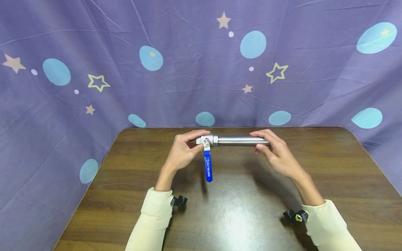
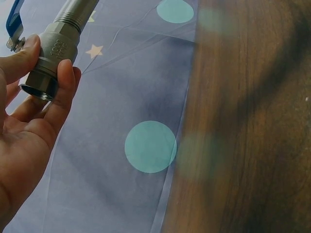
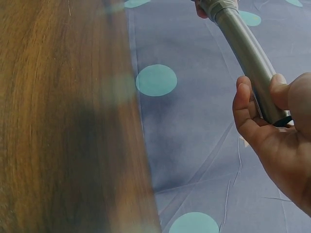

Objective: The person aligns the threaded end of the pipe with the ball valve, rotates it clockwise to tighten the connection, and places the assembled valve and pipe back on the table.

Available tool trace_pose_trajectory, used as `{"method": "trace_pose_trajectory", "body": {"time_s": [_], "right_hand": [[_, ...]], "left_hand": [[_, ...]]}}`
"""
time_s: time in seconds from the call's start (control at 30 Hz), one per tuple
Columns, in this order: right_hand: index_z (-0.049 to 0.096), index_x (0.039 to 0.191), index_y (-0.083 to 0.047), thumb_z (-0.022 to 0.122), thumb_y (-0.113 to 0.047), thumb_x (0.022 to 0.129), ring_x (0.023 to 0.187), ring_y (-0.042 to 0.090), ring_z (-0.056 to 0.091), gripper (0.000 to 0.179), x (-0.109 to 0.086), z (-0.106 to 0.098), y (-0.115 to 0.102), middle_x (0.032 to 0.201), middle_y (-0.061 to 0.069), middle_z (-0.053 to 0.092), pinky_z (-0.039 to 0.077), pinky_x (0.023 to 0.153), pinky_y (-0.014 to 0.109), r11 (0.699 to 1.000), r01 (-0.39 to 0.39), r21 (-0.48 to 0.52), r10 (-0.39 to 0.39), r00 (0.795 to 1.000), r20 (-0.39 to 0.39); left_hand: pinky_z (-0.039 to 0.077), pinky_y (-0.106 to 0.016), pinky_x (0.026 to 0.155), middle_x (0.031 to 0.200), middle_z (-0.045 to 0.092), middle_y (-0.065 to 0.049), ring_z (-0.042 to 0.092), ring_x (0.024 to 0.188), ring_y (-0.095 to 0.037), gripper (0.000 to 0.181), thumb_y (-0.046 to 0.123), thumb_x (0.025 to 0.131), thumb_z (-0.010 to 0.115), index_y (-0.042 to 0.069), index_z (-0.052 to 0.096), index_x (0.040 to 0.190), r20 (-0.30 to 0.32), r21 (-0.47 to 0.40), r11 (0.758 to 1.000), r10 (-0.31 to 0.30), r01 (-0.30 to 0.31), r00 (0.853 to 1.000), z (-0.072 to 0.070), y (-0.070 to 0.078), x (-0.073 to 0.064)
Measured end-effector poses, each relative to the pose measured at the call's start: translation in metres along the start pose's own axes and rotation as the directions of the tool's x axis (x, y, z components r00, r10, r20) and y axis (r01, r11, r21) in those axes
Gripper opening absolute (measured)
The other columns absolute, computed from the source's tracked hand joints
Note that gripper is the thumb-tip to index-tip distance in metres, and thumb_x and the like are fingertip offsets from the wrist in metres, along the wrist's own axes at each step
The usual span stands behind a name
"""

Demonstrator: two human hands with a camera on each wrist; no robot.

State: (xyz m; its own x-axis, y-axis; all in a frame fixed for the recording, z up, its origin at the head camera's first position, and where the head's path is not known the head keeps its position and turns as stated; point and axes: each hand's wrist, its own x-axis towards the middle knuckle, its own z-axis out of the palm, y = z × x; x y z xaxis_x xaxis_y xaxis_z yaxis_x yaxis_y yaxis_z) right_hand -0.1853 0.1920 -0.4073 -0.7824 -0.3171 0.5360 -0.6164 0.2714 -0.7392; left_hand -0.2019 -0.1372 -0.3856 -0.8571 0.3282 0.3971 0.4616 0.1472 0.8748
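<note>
Above the table, a steel ball valve [image 1: 215, 140] and a shiny metal pipe [image 1: 237, 141] are joined end to end and lie level across the head view. My left hand [image 1: 183, 151] grips the valve body, thumb in front and fingers behind. A blue lever handle [image 1: 208, 166] hangs from the valve towards me. My right hand [image 1: 277, 153] holds the pipe near its right end between thumb and fingers. In the left wrist view the valve's open threaded end [image 2: 40, 86] faces me, and some pipe thread shows at the joint. The right palm partly hides the pipe's far end.
A brown wood-grain table [image 1: 141, 153] lies beneath the hands. Behind it and at both sides hangs a purple curtain [image 1: 188, 90] with stars and blue dots. Black wrist camera mounts [image 1: 179, 201] sit by the light sleeves.
</note>
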Motion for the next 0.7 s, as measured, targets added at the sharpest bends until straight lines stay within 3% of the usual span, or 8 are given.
{"method": "trace_pose_trajectory", "body": {"time_s": [0.47, 0.63, 0.7], "right_hand": [[0.064, 0.139, 0.001, 0.056, 0.011, 0.103, 0.086, 0.013, 0.071, 0.038, -0.0004, 0.0003, 0.0009, 0.112, 0.010, 0.066, 0.063, 0.075, 0.022, 1.000, -0.014, 0.000, 0.014, 1.000, 0.015], [0.058, 0.145, 0.002, 0.057, 0.011, 0.103, 0.088, 0.011, 0.069, 0.043, -0.0025, 0.0023, -0.0028, 0.132, 0.017, 0.059, 0.064, 0.079, 0.020, 0.998, -0.050, 0.025, 0.049, 0.998, 0.038], [0.055, 0.148, 0.001, 0.060, 0.011, 0.101, 0.101, 0.008, 0.066, 0.049, -0.0039, 0.0033, -0.0046, 0.142, 0.019, 0.052, 0.061, 0.086, 0.016, 0.998, -0.065, 0.026, 0.063, 0.997, 0.048]], "left_hand": [[0.067, -0.031, 0.095, 0.135, 0.073, -0.023, 0.072, 0.107, -0.013, 0.046, -0.018, 0.086, 0.069, -0.005, 0.073, 0.130, 0.001, 0.002, 1.000, 0.008, -0.008, 1.000, 0.0002, -0.0013, 0.0006], [0.067, -0.038, 0.096, 0.135, 0.073, -0.023, 0.073, 0.108, -0.017, 0.047, -0.019, 0.085, 0.069, -0.006, 0.073, 0.131, -0.002, 0.012, 1.000, 0.011, -0.011, 1.000, 0.0010, -0.0017, 0.0004], [0.068, -0.043, 0.096, 0.135, 0.073, -0.022, 0.073, 0.106, -0.017, 0.047, -0.019, 0.086, 0.069, -0.006, 0.073, 0.131, -0.004, 0.014, 1.000, 0.009, -0.009, 1.000, 0.0012, -0.0022, 0.0004]]}}
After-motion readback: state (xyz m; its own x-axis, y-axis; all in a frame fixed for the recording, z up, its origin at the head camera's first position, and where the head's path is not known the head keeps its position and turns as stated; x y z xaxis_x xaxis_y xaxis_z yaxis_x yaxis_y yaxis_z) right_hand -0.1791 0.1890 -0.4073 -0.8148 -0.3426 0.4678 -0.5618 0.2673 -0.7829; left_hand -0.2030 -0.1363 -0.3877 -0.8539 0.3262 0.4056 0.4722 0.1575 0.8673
